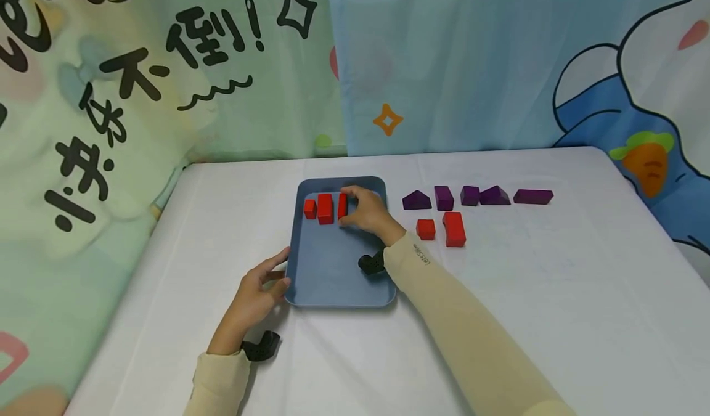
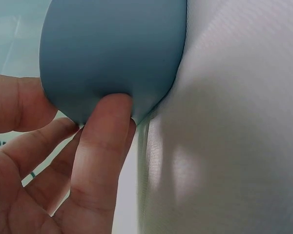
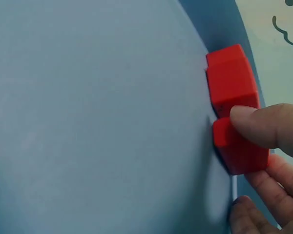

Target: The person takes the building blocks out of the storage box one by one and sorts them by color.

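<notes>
Cloth sleeve (image 1: pixel 471 326) meets right grip (image 1: pixel 368 212) pinching oblong red block (image 1: pixel 342 205).

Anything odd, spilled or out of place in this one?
Nothing stands out: the red blocks inside the blue tray line up, the right hand grips one, the purple blocks form a loose row, and no spill or damage shows.

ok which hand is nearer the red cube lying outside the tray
Right. The right hand pinches a red block at the far end of the tray, left of the cube. The left hand is farther off, at the tray's left edge.
</notes>
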Tool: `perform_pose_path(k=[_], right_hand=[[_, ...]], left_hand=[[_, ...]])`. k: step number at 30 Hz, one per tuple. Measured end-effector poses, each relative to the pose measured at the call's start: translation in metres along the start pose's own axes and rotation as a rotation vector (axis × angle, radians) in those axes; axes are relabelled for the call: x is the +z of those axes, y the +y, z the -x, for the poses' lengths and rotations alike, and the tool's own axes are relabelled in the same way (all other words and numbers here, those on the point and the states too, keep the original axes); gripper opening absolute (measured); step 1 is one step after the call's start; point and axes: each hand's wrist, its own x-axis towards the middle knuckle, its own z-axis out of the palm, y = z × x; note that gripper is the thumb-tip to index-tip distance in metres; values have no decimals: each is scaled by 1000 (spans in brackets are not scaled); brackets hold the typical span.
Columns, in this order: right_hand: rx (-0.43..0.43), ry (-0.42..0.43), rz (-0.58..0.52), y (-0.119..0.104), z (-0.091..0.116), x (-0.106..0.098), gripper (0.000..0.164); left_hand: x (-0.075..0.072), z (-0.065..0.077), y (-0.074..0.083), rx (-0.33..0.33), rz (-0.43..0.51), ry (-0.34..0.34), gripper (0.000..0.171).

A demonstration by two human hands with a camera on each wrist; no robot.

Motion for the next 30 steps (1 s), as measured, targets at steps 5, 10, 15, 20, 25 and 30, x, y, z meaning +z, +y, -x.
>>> perform_pose_path(k=[5, 10, 15, 20, 25, 30], right_hand=[[-23, -19, -35, -2, 4, -5, 73], [-69, -58, -107, -8, 12, -18, 74], [-83, -58, -131, -11, 24, -35, 72], [-108, -37, -142, -5, 40, -58, 71], [-123, -28, -136, 4, 59, -83, 72], [-96, -11, -132, 15, 79, -107, 74]], left_hand=[[0, 0, 0, 12, -9, -3, 60], [0, 1, 0, 15, -15, 1, 60], [0, 1, 0, 12, -5, -1, 60], [1, 0, 1, 10, -11, -5, 60], [2, 0, 2, 4, -15, -5, 61], [1, 2, 2, 12, -22, -1, 60]])
